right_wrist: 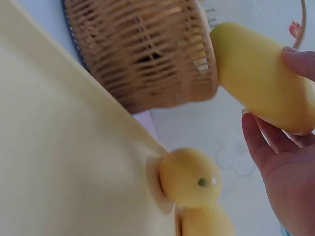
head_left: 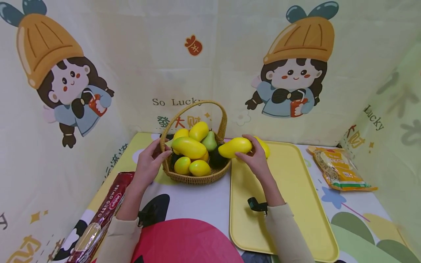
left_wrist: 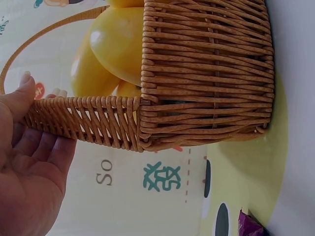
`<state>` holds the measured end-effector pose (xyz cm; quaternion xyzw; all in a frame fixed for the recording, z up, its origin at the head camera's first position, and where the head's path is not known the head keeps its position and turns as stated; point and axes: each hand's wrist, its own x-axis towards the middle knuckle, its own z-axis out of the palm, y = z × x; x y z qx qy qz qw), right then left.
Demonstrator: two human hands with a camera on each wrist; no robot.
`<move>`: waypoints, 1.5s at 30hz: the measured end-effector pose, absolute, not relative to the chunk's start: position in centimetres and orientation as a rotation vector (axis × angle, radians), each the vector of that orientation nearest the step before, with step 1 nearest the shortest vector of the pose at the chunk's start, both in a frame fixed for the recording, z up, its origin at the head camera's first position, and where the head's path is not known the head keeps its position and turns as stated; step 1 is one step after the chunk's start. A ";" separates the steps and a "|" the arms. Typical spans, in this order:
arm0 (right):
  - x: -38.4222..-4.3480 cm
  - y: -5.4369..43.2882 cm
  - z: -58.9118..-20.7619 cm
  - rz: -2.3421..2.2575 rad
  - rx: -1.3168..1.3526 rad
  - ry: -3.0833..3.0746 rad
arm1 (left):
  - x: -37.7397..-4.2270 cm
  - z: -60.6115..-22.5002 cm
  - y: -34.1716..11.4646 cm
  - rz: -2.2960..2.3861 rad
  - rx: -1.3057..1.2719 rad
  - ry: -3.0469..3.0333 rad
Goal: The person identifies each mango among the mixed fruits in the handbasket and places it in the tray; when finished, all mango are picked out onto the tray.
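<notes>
A wicker basket (head_left: 197, 179) holds several yellow mangoes (head_left: 189, 147), smaller yellow fruits (head_left: 200, 168), a green pear (head_left: 209, 141) and a dark fruit (head_left: 217, 159). At its left side, my left hand (head_left: 148, 164) grips the base of the handle (left_wrist: 83, 118), thumb on one face and fingers on the other. My right hand (head_left: 258, 162) holds a yellow mango (head_left: 234, 147) by one end, its other tip over the basket's right rim. Behind that hand, yellow fruit (right_wrist: 189, 177) rests at the far end of the yellow tray (head_left: 279, 190).
Left of my left arm lies a long dark-red packet (head_left: 110, 204) marked Primo Gusto. An orange-and-clear food bag (head_left: 340, 168) lies right of the tray. A printed cloth wall (head_left: 227, 65) rises just behind the basket.
</notes>
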<state>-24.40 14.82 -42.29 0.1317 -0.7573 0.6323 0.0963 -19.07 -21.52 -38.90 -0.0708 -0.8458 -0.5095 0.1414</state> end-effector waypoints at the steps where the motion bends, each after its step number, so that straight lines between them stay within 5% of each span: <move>1: -24.5 15.1 -42.4 1.865 0.384 -2.249 | -19.1 -38.9 -21.5 -1.473 -0.203 -2.441; 16: -23.2 20.7 -41.4 1.794 0.201 -2.219 | -19.3 -38.9 -21.7 -1.501 -0.191 -2.448; 28: -26.2 28.0 -46.8 1.553 -0.254 -2.098 | -19.1 -38.4 -21.5 -1.518 -0.168 -2.455; 45: -26.3 28.6 -47.8 1.470 -0.215 -2.298 | -19.3 -38.8 -21.6 -1.524 -0.185 -2.449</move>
